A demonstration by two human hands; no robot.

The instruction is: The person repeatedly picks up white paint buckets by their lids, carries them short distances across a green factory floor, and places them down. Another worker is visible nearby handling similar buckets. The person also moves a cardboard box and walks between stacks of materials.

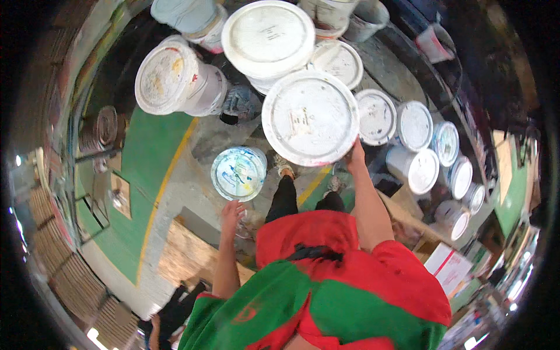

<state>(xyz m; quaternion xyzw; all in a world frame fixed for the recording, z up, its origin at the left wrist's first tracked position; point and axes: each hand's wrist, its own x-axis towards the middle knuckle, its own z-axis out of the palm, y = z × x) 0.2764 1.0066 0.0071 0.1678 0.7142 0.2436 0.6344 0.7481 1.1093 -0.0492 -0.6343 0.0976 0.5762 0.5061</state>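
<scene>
In front of me is a large white lidded bucket (310,125), its round lid scuffed and marked with a brownish label patch. My right hand (354,158) grips its right side at the lid's rim, the fingers mostly hidden under the edge. My left hand (233,213) is open and holds nothing, its fingers a little apart. Just beyond those fingers stands a smaller bucket (239,173) with blue, green and yellow paint stains on its lid. Whether the left fingers touch that bucket I cannot tell.
Another big white bucket (268,36) stands behind, and a stained one (166,79) is at far left. Several white buckets (415,125) line the right side. A wooden board (189,251) lies at left. A person in dark clothes (175,312) is at lower left.
</scene>
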